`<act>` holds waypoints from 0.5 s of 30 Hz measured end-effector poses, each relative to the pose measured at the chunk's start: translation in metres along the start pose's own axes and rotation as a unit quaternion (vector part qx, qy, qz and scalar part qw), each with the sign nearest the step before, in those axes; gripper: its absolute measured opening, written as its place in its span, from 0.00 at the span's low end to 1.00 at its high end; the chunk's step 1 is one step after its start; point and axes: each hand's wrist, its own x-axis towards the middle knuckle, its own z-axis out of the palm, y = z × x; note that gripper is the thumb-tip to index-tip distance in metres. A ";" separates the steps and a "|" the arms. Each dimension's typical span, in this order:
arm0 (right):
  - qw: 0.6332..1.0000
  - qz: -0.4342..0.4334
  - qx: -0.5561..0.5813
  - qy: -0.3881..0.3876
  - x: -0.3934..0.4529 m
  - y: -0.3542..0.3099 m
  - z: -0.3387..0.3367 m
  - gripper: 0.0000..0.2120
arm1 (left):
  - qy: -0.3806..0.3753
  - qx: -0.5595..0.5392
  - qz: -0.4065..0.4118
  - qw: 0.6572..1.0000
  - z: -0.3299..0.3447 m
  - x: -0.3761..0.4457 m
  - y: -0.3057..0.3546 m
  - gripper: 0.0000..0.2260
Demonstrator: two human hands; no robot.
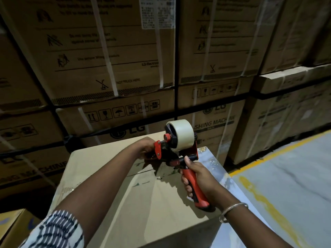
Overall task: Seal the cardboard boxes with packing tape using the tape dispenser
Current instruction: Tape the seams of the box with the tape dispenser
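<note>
Dispenser (176, 149) above box (143, 203) seam | right hand (197, 178) wraps red handle, left hand (146, 149) curls at its front end, grip hidden | you draw tape (182, 134) out flat, land it centred on seam.

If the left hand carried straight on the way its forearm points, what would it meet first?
Probably the red and black tape dispenser: the left hand already sits against its red front plate. Beyond it, the stacked brown cardboard cartons, though depth is unclear.
</note>
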 end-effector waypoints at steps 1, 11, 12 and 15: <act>1.000 -0.001 0.002 0.013 0.000 -0.002 -0.004 0.27 | 0.000 0.012 0.005 1.000 0.004 0.004 0.010 0.13; 0.997 -0.015 0.006 0.074 0.017 -0.018 -0.039 0.25 | 0.049 0.111 0.073 0.990 0.038 0.064 0.071 0.10; 0.997 -0.017 0.006 0.073 0.019 -0.017 -0.042 0.25 | 0.050 0.109 0.071 0.990 0.038 0.069 0.075 0.08; 0.996 -0.023 0.006 0.083 0.028 -0.018 -0.044 0.25 | 0.073 0.152 0.075 0.983 0.046 0.085 0.083 0.06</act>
